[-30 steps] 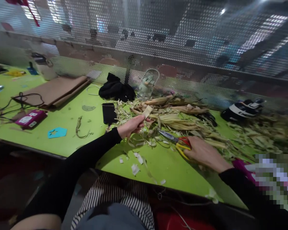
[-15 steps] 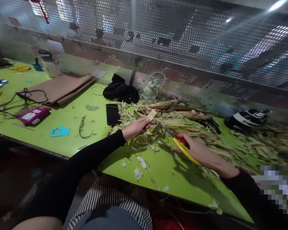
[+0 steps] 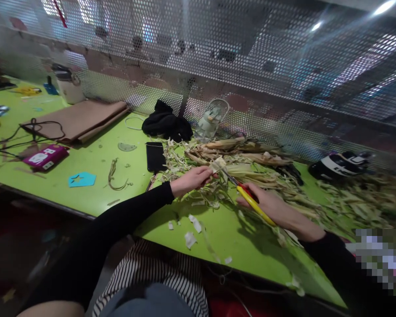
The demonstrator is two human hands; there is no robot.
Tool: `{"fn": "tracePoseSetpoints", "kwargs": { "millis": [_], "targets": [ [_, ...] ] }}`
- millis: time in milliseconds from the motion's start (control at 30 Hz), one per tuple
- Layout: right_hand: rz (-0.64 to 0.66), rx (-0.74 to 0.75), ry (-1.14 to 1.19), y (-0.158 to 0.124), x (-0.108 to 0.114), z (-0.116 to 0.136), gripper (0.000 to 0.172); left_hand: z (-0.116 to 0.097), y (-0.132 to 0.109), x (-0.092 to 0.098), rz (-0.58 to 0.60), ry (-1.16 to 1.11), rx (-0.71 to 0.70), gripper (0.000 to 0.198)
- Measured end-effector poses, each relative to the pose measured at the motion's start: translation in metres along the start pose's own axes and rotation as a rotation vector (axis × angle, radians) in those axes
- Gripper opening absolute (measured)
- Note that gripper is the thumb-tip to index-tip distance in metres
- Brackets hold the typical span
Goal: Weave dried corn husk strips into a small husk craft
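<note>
My left hand (image 3: pixel 195 179) is closed in a pinch on a pale piece of corn husk (image 3: pixel 218 164), which sticks out past the fingertips. My right hand (image 3: pixel 266 203) grips scissors (image 3: pixel 255 205) with yellow and red handles. Their metal blades point up and left and meet the edge of the husk piece; how far apart they are I cannot tell. Behind and beneath both hands lies a heap of dried corn husks (image 3: pixel 251 171) and shredded strips. Small white scraps (image 3: pixel 190 240) are scattered on the green table (image 3: pixel 240 251) in front.
Left of the husks lie a black phone (image 3: pixel 155 156), a blue paper cutout (image 3: pixel 82 179) and a purple box with cables (image 3: pixel 46 157). Folded brown paper (image 3: pixel 82 119), a black cloth (image 3: pixel 166 123) and a clear bottle (image 3: pixel 209 121) sit before the perforated metal screen (image 3: pixel 198 57).
My left hand has shifted slightly right with the husk piece, bringing it to the scissor blades. My right hand has barely moved.
</note>
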State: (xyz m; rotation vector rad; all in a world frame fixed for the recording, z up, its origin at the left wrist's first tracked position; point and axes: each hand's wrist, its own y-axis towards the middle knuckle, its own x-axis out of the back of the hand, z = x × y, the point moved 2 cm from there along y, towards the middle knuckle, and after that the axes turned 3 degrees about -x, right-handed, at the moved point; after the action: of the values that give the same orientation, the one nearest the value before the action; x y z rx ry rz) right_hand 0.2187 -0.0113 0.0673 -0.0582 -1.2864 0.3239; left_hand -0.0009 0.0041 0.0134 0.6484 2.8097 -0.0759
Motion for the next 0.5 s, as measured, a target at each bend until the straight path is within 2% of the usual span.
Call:
{"fn": "tracePoseSetpoints", "kwargs": {
  "millis": [133, 300, 400, 500],
  "targets": [
    [0.041, 0.007, 0.003, -0.005, -0.002, 0.007, 0.057, 0.0, 0.001, 0.0, -0.025, -0.036, -0.018, 0.027],
    [0.088, -0.114, -0.099, -0.003, 0.005, -0.014, 0.057, -0.004, 0.006, 0.017, -0.271, -0.178, -0.052, 0.026],
    [0.001, -0.049, -0.437, -0.002, 0.03, -0.021, 0.047, -0.002, 0.008, 0.025, -0.368, -0.225, -0.035, 0.025],
    [-0.104, -0.024, -0.913, -0.01, 0.065, -0.017, 0.029, 0.001, 0.007, 0.024, -0.305, -0.219, -0.015, 0.025]
  ]
}}
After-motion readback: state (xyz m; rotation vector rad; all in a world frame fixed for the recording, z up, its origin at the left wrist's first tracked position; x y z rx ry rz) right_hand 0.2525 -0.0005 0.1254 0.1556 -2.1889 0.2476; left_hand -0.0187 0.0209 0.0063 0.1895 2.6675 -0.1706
